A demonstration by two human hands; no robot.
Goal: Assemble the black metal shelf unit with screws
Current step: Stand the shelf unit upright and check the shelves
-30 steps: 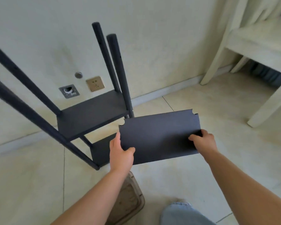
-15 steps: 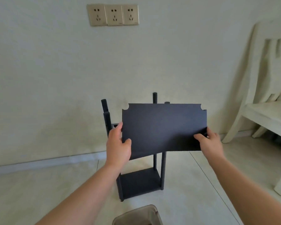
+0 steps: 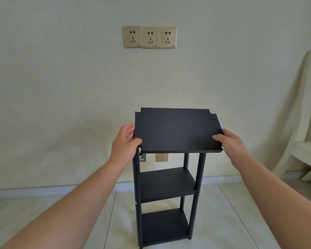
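Shelf panel (image 3: 176,130) above frame (image 3: 166,194), wall sockets (image 3: 149,37) behind

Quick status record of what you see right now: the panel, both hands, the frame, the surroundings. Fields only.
panel: black shelf panel, notched corners, held over the post tops
left hand: grips panel's left edge
right hand: grips panel's right edge
frame: upright on the floor, two shelves already fitted
seating: cannot tell whether the panel sits on the posts
wall: three sockets above, one socket behind the frame

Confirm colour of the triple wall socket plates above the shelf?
Gold or champagne-toned socket plates with dark pin holes, on a cream wall; the head view shows them.
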